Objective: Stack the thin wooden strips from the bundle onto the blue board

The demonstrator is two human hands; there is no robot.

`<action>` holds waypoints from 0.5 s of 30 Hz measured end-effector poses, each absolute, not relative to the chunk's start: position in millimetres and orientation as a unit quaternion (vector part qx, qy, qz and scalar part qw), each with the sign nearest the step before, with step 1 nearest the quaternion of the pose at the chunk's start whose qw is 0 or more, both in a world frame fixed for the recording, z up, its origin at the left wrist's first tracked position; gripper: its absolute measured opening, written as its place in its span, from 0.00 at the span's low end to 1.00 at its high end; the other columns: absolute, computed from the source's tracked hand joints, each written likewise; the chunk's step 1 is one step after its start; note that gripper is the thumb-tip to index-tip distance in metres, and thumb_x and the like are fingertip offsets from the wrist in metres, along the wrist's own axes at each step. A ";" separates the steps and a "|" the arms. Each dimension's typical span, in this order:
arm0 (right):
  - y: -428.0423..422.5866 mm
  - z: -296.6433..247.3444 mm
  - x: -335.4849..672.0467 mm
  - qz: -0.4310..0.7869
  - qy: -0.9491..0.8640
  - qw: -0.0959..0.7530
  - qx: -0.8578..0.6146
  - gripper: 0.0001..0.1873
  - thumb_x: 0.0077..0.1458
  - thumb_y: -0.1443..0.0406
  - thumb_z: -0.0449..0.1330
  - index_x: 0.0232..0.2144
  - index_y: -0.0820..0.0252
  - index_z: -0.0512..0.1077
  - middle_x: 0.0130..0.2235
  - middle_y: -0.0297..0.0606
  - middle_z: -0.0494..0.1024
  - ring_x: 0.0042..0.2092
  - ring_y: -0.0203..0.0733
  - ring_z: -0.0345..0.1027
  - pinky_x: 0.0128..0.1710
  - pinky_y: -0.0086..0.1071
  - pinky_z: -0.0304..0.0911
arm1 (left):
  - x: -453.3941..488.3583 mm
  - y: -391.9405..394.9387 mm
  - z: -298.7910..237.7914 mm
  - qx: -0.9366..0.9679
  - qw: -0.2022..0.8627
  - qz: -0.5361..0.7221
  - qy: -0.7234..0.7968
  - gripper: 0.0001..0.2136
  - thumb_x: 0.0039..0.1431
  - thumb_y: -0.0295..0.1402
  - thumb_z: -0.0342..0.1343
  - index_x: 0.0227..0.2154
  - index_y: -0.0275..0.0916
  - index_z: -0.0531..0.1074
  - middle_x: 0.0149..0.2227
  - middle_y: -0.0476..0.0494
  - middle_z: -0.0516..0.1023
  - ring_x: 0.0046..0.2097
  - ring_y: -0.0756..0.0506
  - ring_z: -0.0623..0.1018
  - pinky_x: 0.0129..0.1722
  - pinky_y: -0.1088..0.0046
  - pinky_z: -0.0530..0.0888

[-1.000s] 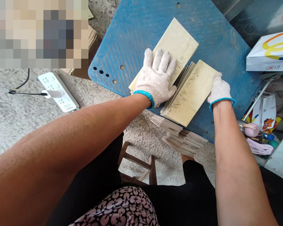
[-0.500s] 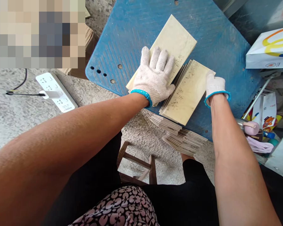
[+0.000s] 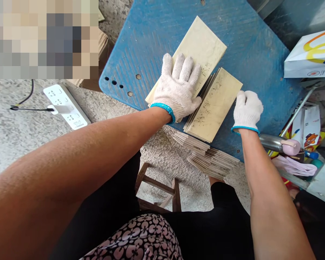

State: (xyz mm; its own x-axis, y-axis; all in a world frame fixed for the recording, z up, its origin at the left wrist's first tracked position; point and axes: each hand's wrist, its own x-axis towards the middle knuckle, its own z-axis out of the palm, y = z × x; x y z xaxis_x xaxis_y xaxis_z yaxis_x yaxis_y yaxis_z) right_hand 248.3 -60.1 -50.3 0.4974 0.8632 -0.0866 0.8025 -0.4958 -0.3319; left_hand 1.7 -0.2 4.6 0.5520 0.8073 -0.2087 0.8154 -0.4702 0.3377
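Two hands in white knit cotton gloves with teal cuffs, two stacks of cream glazed rectangular tiles on one blue board, two more loose tile piles below it. Left hand [image 3: 177, 86] lies flat on the left stack [image 3: 206, 43], fingers spread, palm down, not clenched, no grip on any edge. Right hand [image 3: 247, 110] is open, fingers loosely together, just beside the long edge of the right stack [image 3: 213, 108]; cannot tell if the fingertips touch it. Both stacks sit side by side, slightly fanned, dark specks on the glaze. Blue board [image 3: 246, 47] is ribbed along one side, tilted in view, three small holes in a row near one corner. Two tile piles [image 3: 209, 160] lie on the rough concrete floor [image 3: 16, 144] just under the board's edge, tiles overlapping. One white power strip [image 3: 66, 106] on the floor at left, one wooden stool [image 3: 157, 187] below, one white paper bag [image 3: 311, 57] at upper right.
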 end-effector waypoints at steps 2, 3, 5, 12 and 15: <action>-72.5 -44.5 246.9 0.107 -0.491 0.167 -0.849 0.20 0.64 0.54 0.47 0.39 0.62 0.72 0.39 0.47 0.74 0.47 0.51 0.66 0.49 0.43 0.59 | 2.1 -1.7 5.7 0.861 0.185 -0.012 0.474 0.40 0.56 0.53 0.42 0.68 0.38 0.47 0.68 0.49 0.53 0.68 0.34 0.42 0.67 0.46 0.31; -79.3 -41.2 247.3 0.105 -0.494 0.183 -0.844 0.20 0.64 0.54 0.48 0.41 0.62 0.72 0.41 0.48 0.74 0.48 0.50 0.66 0.50 0.44 0.59 | 2.4 -2.4 6.3 0.862 0.175 -0.015 0.475 0.39 0.58 0.52 0.42 0.68 0.36 0.47 0.68 0.47 0.52 0.68 0.34 0.42 0.67 0.47 0.32; -96.7 -34.2 250.4 0.112 -0.499 0.199 -0.836 0.22 0.64 0.53 0.48 0.45 0.62 0.72 0.45 0.48 0.75 0.50 0.50 0.66 0.52 0.44 0.59 | 2.8 -3.1 7.1 0.865 0.159 -0.018 0.476 0.37 0.59 0.51 0.42 0.68 0.35 0.48 0.69 0.45 0.49 0.68 0.34 0.44 0.67 0.48 0.34; -228.2 -15.2 277.9 0.288 -0.444 0.115 -0.841 0.23 0.59 0.51 0.50 0.41 0.60 0.76 0.43 0.45 0.79 0.46 0.48 0.71 0.52 0.40 0.61 | 1.4 -1.3 9.7 0.873 0.163 -0.012 0.460 0.41 0.54 0.57 0.41 0.67 0.38 0.51 0.66 0.42 0.57 0.67 0.31 0.45 0.66 0.47 0.33; -305.1 -7.9 281.8 0.319 -0.270 0.147 -0.897 0.25 0.55 0.49 0.51 0.37 0.62 0.75 0.36 0.45 0.79 0.42 0.48 0.72 0.48 0.39 0.64 | 2.0 -3.0 15.6 0.881 0.148 -0.019 0.448 0.46 0.51 0.62 0.36 0.67 0.36 0.48 0.64 0.46 0.58 0.66 0.33 0.43 0.65 0.48 0.33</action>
State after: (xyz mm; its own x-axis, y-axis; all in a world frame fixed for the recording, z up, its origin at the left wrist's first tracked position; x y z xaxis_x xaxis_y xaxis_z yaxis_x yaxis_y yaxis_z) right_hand 281.8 -305.1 -7.9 0.6507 0.5782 -0.4921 0.3911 -0.8108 -0.4355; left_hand 2.0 -3.0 15.6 0.5978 0.7841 -0.1667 0.7955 -0.5545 0.2445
